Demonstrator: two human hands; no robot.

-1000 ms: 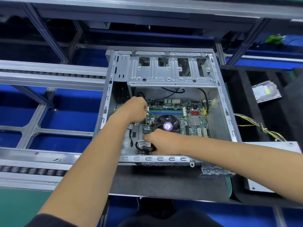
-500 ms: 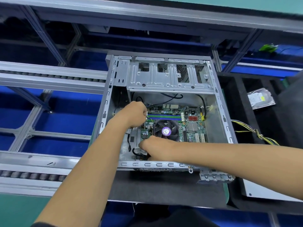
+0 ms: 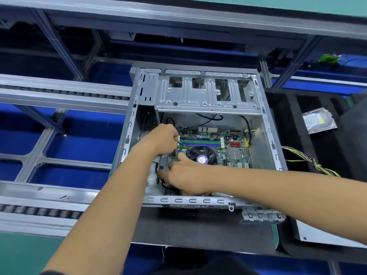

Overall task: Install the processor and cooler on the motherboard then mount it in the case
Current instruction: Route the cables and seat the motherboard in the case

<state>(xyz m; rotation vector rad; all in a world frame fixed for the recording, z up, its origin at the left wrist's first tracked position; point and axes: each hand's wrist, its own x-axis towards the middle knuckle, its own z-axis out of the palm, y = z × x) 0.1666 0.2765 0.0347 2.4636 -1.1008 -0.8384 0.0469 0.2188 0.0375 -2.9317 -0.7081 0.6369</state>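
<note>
An open grey metal case (image 3: pixel 266 124) lies on its side in front of me. Inside it sits the green motherboard (image 3: pixel 232 153), with a black fan cooler (image 3: pixel 200 155) bearing a purple round label. My left hand (image 3: pixel 164 138) is curled at the board's far left edge, next to the memory slots; what its fingers hold is hidden. My right hand (image 3: pixel 182 175) reaches in at the board's near left corner, thumb up beside the cooler, fingers down among black cables (image 3: pixel 160 181).
A drive cage plate (image 3: pixel 202 96) spans the far end of the case. To the right are black foam trays with a hard drive (image 3: pixel 318 121) and a bundle of yellow and black wires (image 3: pixel 309 161). Roller conveyor rails (image 3: pixel 39 211) run on the left.
My right hand has shifted a little and its thumb now sticks up beside the cooler. My left hand stays at the board's left edge. The view has drifted slightly.
</note>
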